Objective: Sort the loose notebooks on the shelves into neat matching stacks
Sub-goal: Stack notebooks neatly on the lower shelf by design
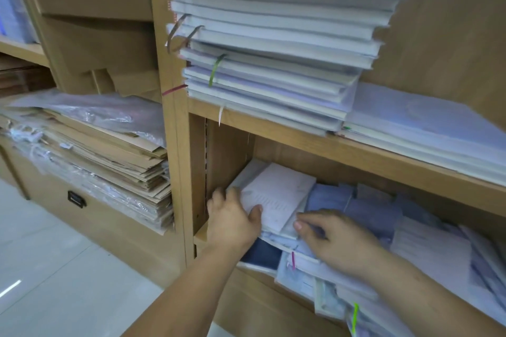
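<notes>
Light wooden shelf unit [273,128] fills the view. Upper shelf, 12 o'clock: tall leaning stack of white ribbon-marked notebooks [273,44]. Lower shelf, 4 o'clock: loose heap of blue and white notebooks [410,235]. White rectangular notebook [276,194] lies on the heap's 9 o'clock end. Left hand [232,219] grasps its left edge, thumb on top. Right hand [339,238]: bent fingertips touch its 5 o'clock corner; cannot tell whether they grasp it.

Head camera looks forward and down (close) at the shelves [356,161].
</notes>
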A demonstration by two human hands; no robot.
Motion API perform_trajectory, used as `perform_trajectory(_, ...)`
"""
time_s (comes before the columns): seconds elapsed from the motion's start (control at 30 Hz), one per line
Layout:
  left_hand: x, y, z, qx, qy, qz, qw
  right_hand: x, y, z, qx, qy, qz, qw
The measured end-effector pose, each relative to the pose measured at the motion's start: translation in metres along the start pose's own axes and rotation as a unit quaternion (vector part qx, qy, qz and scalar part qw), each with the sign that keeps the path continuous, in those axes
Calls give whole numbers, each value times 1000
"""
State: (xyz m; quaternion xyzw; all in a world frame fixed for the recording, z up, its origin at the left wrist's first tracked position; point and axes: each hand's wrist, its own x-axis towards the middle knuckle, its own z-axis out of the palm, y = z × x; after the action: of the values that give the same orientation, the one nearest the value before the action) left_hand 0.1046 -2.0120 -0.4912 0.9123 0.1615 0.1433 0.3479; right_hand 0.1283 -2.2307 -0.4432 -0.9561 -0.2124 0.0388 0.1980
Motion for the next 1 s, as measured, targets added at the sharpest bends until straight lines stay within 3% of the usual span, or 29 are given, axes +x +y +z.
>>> perform_trajectory(0.2,-13,12,10,150,-54,21,987,-22,1,-20,-81,-32,10,996)
perform_trajectory(0.37,-32,15,5,206,47,145,967,-38,1,-28,-89,-20,22,996)
perform_trajectory(0.5,-16,2,7,119,36,117,985,-22,0,-31,-103,-6,31,994)
perform_trajectory(0.67,-3,10,1,93,-97,-28,991,-11,-7,-27,-172,-39,37,984)
perform_trajectory(0.8,-2,19,-13,43,-63,-73,994,-14,-5,-28,-146,-8,33,989)
perform_trajectory(0.87,-8,23,-15,-66,-74,-120,988,-18,-7,-27,-168,-8,28,985)
perform_trajectory(1.0,-19,31,-17,-273,-92,-184,940,-21,-8,-28,-159,-9,34,987)
